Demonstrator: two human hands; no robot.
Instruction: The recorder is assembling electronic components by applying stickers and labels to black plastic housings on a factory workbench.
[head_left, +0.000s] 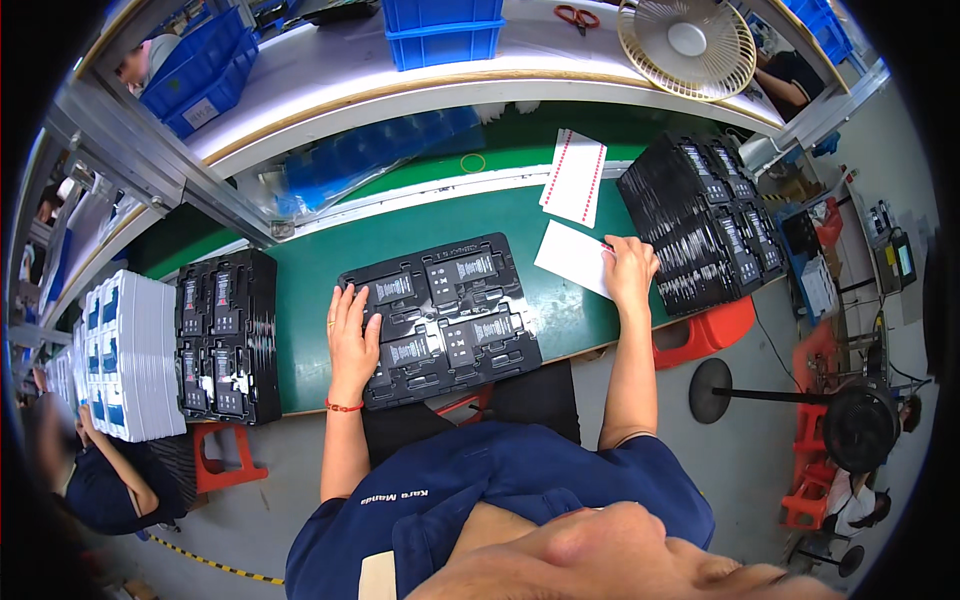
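Observation:
A black plastic tray (pixel 440 322) lies in front of me on the green table, with several flat black battery packs (pixel 478 270) in its recesses. My left hand (pixel 352 338), a red band at its wrist, rests with fingers stretched over the tray's left edge. To the right, my right hand (pixel 630 270) has its fingers bent together at the right edge of a white label sheet (pixel 570 258). Its fingertips are partly hidden. Just behind lie more white sheets with rows of red marks (pixel 575 178).
Stacks of black trays stand at the right (pixel 705 225) and left (pixel 228 335), beside a white tray stack (pixel 135 355). A shelf (pixel 560 60) above carries blue bins (pixel 445 35), scissors (pixel 577 17) and a fan (pixel 688 40). Another person (pixel 120 480) sits at far left.

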